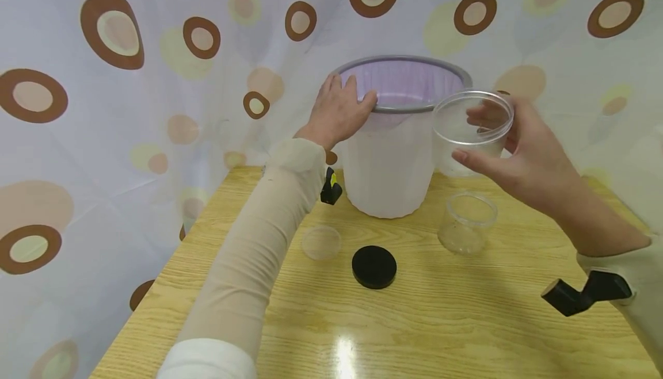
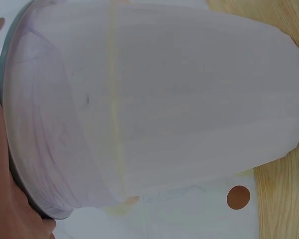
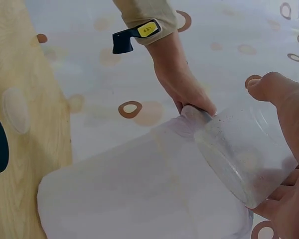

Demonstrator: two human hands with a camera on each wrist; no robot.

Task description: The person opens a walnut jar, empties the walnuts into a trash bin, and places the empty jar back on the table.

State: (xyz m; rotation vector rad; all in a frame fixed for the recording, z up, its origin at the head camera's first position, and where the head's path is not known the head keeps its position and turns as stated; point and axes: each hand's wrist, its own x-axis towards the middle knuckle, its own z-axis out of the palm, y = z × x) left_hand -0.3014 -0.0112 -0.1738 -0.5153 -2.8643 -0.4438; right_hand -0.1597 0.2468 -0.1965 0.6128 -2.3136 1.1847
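Observation:
A white trash bin [image 1: 388, 166] with a grey rim and a thin purple liner [image 1: 409, 83] stands upright on the table. My left hand [image 1: 339, 111] grips the left side of its rim, with the fingertips near the inner edge. On the right, my right hand [image 1: 533, 157] holds a clear plastic jar [image 1: 468, 123] between thumb and fingers, raised beside the bin's right rim. In the right wrist view the jar [image 3: 239, 149] looks see-through, with small specks on its wall. Part of the bin is hidden behind the jar.
A second clear jar [image 1: 466, 232] stands on the wooden table [image 1: 414, 321] below my right hand. A black round lid [image 1: 374, 267] and a clear disc-like lid [image 1: 321, 242] lie in front of the bin. A patterned curtain [image 1: 155, 137] hangs behind.

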